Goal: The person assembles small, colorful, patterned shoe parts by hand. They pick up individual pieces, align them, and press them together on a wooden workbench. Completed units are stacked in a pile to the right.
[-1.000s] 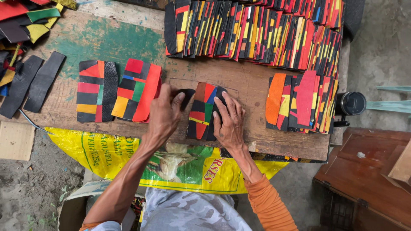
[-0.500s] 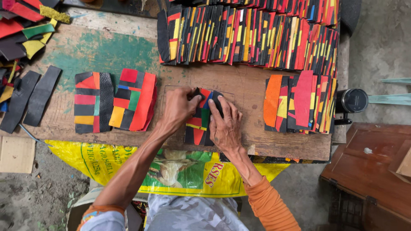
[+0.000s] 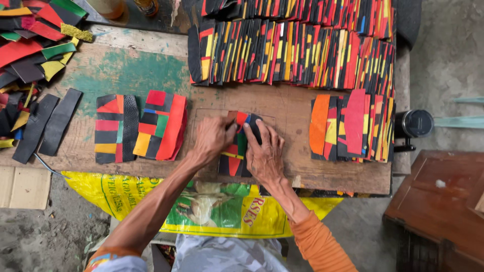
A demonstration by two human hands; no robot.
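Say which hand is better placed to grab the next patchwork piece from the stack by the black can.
Right hand: probably, since it lies nearer that stack; the left hand presses the centre piece farther away.

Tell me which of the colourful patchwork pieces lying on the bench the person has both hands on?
The patchwork piece at the middle of the bench, under the left hand and right hand. The two loose pieces to its left and the stack on the right lie untouched.

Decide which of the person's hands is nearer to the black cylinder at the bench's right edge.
Right. The right hand rests on the patchwork piece at mid-bench, on the side toward the black cylinder; the left hand lies farther left.
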